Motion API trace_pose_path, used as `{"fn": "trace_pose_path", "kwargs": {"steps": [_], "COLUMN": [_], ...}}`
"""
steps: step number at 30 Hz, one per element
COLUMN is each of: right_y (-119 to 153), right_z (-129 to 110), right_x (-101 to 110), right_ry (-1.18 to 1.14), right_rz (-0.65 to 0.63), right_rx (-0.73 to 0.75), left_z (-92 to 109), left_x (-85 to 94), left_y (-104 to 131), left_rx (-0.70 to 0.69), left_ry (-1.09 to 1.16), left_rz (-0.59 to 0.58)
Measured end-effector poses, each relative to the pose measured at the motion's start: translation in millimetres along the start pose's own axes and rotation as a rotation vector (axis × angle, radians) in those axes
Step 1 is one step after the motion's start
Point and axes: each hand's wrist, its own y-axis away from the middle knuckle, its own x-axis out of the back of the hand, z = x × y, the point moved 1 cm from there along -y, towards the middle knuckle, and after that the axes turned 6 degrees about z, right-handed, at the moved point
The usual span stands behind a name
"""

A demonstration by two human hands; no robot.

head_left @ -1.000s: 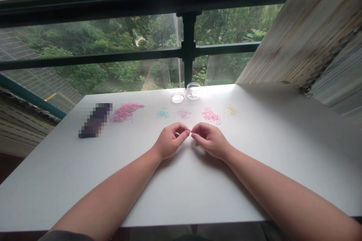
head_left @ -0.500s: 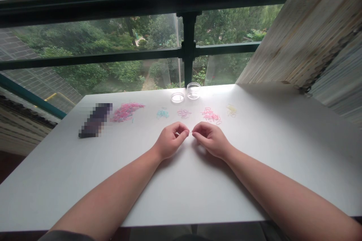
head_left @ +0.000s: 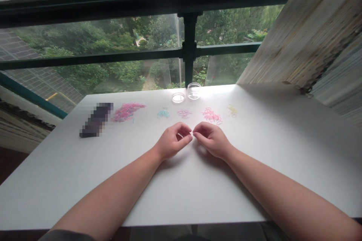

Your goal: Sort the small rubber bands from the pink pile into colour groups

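Observation:
My left hand (head_left: 173,142) is above the table, its thumb and index fingertips slightly apart and almost touching the right fingertips. My right hand (head_left: 212,139) is pinched at thumb and index finger on a tiny pale rubber band, mostly hidden by the fingertips. Just beyond the hands lie small piles of loose rubber bands: teal bands (head_left: 163,113), purple bands (head_left: 184,113), pinkish-red bands (head_left: 211,115) and pale yellow bands (head_left: 232,110). Farther left spreads a larger mixed heap (head_left: 128,112), mostly pink with some teal and purple.
A clear round container (head_left: 194,92) and a shallow clear lid (head_left: 178,98) stand at the back edge of the white table (head_left: 158,199). A dark, pixelated oblong object (head_left: 97,120) lies at the left. Behind are a green window railing (head_left: 190,45) and a curtain (head_left: 278,34).
My left thumb and index finger have parted from a pinch and come nearer the right fingertips. The thin strand between the hands no longer shows stretched. My right hand has hardly moved.

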Motion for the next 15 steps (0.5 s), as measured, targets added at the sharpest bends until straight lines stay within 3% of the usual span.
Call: {"fn": "trace_pose_path", "kwargs": {"steps": [15], "right_y": [0.6], "right_z": [-4.2], "right_x": [0.5], "right_ry": [0.054], "right_rz": [-0.033], "right_rx": [0.017], "left_z": [3.8], "left_x": [-2.5], "left_y": [0.6], "left_rx": [0.005], "left_ry": [-0.065], "left_rz": [0.059]}}
